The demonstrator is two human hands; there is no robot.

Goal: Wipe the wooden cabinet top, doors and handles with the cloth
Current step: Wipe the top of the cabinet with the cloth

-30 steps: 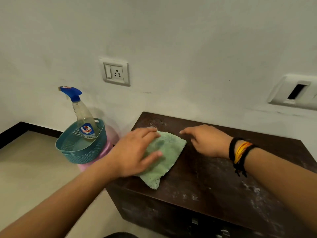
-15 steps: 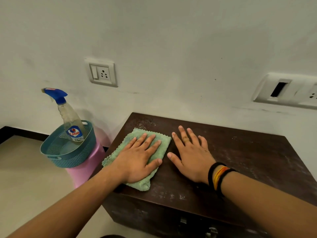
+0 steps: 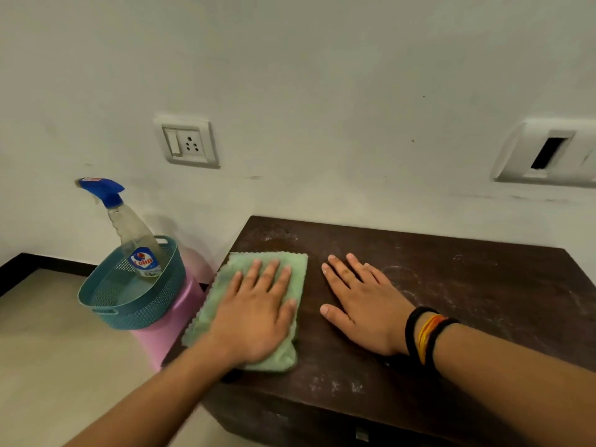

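Note:
The dark wooden cabinet top (image 3: 477, 304) is dusty, with white smears. A light green cloth (image 3: 222, 291) lies spread on its left end, one corner hanging past the left edge. My left hand (image 3: 254, 317) presses flat on the cloth, fingers apart. My right hand (image 3: 364, 304) rests palm down on the bare wood just right of the cloth and holds nothing. Black and orange bands circle my right wrist. Only the top strip of the cabinet front shows, with a small metal fitting (image 3: 362, 435).
Left of the cabinet, a teal basket (image 3: 129, 308) with a blue-capped spray bottle (image 3: 135, 240) sits on a pink stool (image 3: 161, 343). The white wall behind carries a socket (image 3: 187, 143) and a white plate with a slot (image 3: 548, 153). The floor is beige tile.
The cloth went from bunched under my left hand to spread flat. My right hand moved off its edge and settled flat on the wood. The view shifted slightly.

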